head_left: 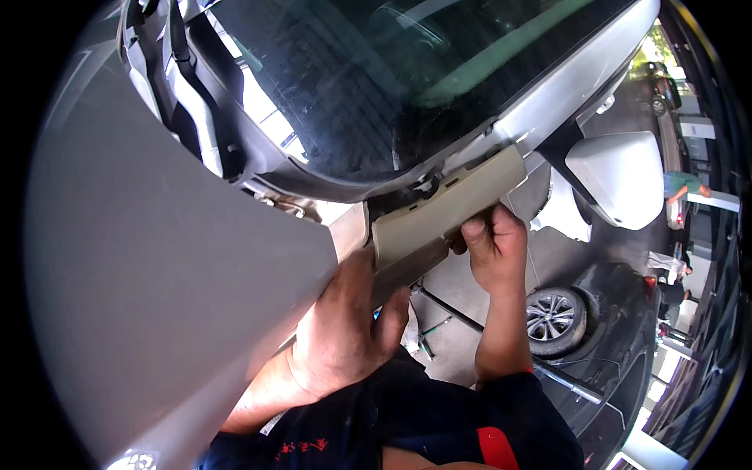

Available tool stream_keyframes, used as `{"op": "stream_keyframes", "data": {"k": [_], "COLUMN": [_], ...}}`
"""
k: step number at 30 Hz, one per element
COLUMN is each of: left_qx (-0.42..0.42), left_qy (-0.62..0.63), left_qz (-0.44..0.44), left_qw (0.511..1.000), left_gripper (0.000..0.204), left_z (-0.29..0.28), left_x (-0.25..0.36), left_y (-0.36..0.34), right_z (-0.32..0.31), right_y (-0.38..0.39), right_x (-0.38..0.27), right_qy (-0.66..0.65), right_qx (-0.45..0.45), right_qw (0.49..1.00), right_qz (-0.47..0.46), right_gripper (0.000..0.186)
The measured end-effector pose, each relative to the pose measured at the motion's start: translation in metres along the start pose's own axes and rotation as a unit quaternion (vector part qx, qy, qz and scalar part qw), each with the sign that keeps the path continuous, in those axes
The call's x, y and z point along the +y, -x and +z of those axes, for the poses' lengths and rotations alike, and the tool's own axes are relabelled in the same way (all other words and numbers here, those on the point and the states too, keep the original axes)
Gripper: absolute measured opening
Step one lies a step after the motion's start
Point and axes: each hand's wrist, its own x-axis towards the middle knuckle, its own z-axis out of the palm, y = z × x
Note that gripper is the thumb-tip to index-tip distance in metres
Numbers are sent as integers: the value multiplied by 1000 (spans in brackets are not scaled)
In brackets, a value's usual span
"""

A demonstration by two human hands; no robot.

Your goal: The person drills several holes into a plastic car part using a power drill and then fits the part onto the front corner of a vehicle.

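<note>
A pale beige trim panel (450, 205), long and with small slots along its upper edge, sits at the base of the windshield pillar of a silver car. At its lower edge, my right hand (499, 244) is closed, pinching the panel between thumb and fingers; some fingertips are hidden behind it. My left hand (338, 335) lies against the panel's left end and the rear edge of the silver fender (196, 290). Its fingers stretch upward, with the thumb apart from them. Between panel and windshield (337, 102) runs a dark gap.
The side mirror (619, 176) juts out right of the panel. Exposed wiper-cowl parts (192, 102) lie at the upper left. A dark car with a silver wheel (554, 321) stands at the right, near a metal pole (568, 381). People (680, 186) are farther off at the right.
</note>
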Motion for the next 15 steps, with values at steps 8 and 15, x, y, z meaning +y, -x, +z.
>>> {"op": "stream_keyframes", "data": {"k": [8,15], "left_qx": [34,117], "left_qy": [71,63], "left_qz": [-5,-6], "left_qw": [997,991], "left_gripper": [37,32], "left_z": [8,14], "left_x": [5,12], "left_y": [-1,0], "right_z": [0,3], "right_y": [1,-1], "right_x": [-11,-13], "right_qy": [55,35], "right_qx": [-15,-16], "right_qw": [998,999], "right_qz": [-5,-5], "right_gripper": [48,50]}}
